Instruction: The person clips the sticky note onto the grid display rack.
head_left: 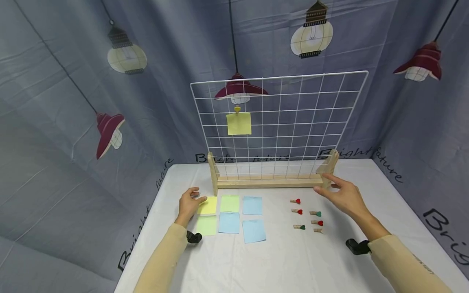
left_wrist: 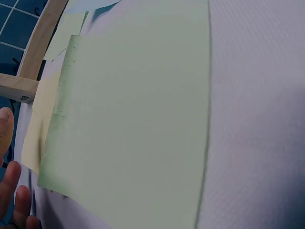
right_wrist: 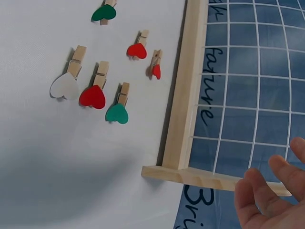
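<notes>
My left hand [head_left: 188,206] is at the left edge of the yellow sticky note [head_left: 208,205], its fingers loosely bent and holding nothing. In the left wrist view its fingers [left_wrist: 10,186] appear beside a pale green sticky note [left_wrist: 138,109], which fills most of the picture. My right hand [head_left: 346,198] is beside the right end of the rack's wooden base [head_left: 271,183], fingers spread; whether it touches the wood I cannot tell. A white wire grid [head_left: 293,116] rises from this base. One yellow-green note [head_left: 239,124] hangs on it under a yellow heart clip [head_left: 237,109].
Green [head_left: 229,203] and blue notes [head_left: 253,205] lie in two rows on the white table [head_left: 278,264]. Small wooden clothespins with red [right_wrist: 92,96], green [right_wrist: 116,113] and white hearts [right_wrist: 64,87] lie at the right. A grey-blue curtain [head_left: 165,101] surrounds the table.
</notes>
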Demonstrator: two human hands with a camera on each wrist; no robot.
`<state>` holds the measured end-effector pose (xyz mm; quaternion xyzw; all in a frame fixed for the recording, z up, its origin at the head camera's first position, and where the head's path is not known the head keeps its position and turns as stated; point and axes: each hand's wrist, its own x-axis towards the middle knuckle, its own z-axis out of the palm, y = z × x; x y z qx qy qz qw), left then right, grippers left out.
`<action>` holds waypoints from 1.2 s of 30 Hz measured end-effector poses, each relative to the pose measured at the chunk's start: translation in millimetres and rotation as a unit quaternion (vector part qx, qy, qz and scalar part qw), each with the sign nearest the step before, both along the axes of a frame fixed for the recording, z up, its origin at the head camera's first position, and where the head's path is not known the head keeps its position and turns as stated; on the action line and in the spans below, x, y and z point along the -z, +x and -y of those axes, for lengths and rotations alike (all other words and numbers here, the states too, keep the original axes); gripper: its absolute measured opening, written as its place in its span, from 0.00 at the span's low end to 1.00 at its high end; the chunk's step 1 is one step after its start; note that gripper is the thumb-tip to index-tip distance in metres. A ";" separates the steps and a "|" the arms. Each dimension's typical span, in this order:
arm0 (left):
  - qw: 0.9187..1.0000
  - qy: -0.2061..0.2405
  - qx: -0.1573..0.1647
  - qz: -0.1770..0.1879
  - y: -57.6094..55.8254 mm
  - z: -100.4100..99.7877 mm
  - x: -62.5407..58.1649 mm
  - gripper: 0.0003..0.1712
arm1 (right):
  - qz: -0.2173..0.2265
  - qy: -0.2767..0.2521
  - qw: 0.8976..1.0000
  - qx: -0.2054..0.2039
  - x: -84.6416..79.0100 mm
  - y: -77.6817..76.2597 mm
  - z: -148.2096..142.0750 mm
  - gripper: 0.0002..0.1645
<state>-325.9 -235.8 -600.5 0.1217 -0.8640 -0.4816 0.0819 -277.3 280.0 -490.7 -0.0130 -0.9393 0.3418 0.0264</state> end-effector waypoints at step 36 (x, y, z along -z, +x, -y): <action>0.997 -0.072 -0.014 0.001 -2.6 -7.1 6.9 0.06 | 0.063 -0.035 0.997 0.008 31.4 3.7 -12.9 0.58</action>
